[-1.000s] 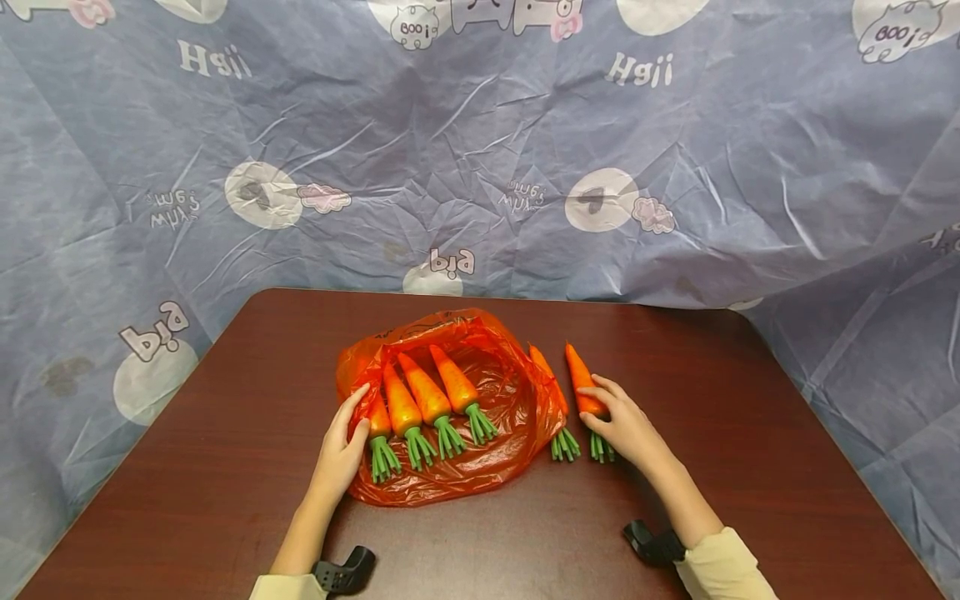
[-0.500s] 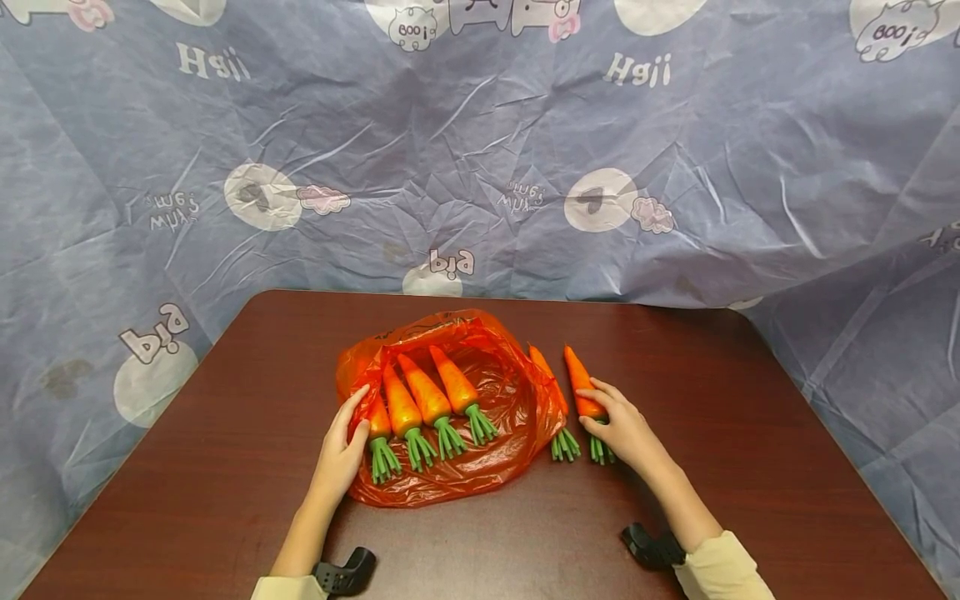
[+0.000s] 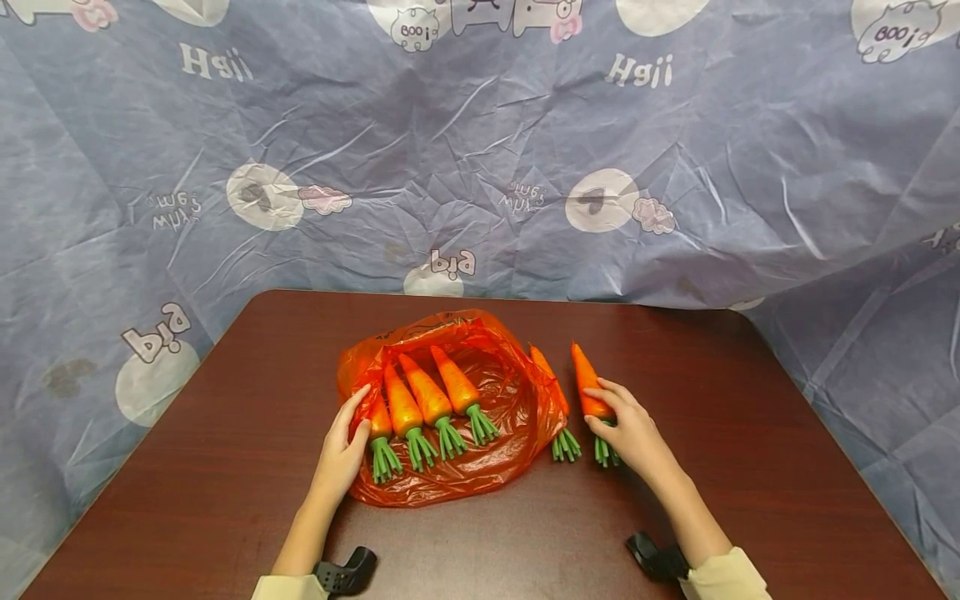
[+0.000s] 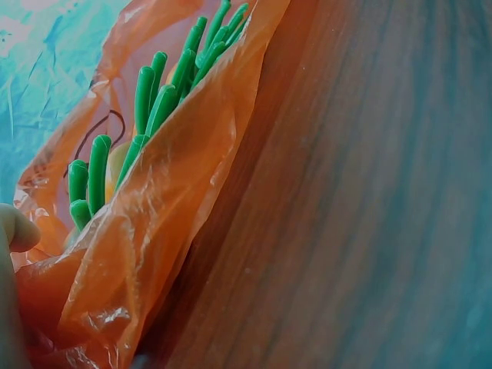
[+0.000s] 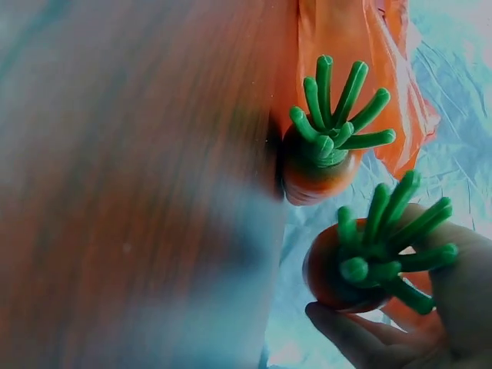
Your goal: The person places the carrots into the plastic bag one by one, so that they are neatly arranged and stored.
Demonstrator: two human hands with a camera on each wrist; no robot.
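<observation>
A thin orange-red plastic bag lies on the table with its mouth facing me. Several orange carrots with green stalks rest inside, side by side. At the bag's left edge my left hand holds the plastic, thumb toward the mouth; its thumb shows in the left wrist view. My right hand grips a carrot to the right of the bag, its green stalks pointing to the right wrist camera. Between that hand and the bag lies another carrot, partly covered by the bag's edge.
The dark brown wooden table spreads around the bag. Behind it hangs a creased blue-grey printed cloth. Black bands sit on both wrists.
My right hand has shifted a little to the right, and the carrot in it has moved along, away from the carrot beside the bag. The left hand and the bag stay as they were.
</observation>
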